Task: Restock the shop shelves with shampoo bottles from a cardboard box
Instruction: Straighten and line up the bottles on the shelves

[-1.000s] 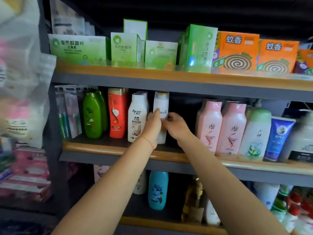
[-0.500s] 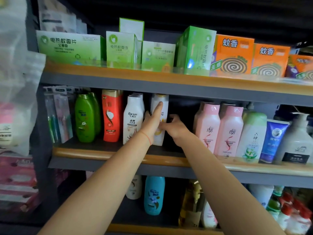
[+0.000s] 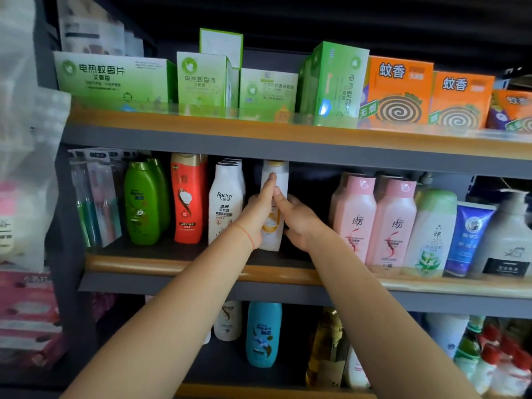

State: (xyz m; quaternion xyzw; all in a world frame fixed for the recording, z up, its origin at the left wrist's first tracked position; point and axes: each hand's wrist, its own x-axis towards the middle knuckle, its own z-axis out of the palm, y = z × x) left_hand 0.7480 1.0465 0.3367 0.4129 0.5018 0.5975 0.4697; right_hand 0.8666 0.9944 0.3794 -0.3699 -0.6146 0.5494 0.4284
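the left hand (image 3: 257,217) presses straight fingers against the front of a white shampoo bottle (image 3: 278,177); the right hand (image 3: 300,223) grips its right side, thumb on the front. the bottle stands upright at frame centre on the middle surface (image 3: 161,262), just beside a white raclen bottle (image 3: 226,208), with pink bottles (image 3: 354,217) further right.

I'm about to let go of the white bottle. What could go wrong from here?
1. Nothing stands right of the white bottle until the pink bottles; released off balance, it might tip that way.
2. The left hand lies close beside the Raclen bottle; pulling back could nudge it.
3. The cap sits close under the upper shelf; lifting may knock it.
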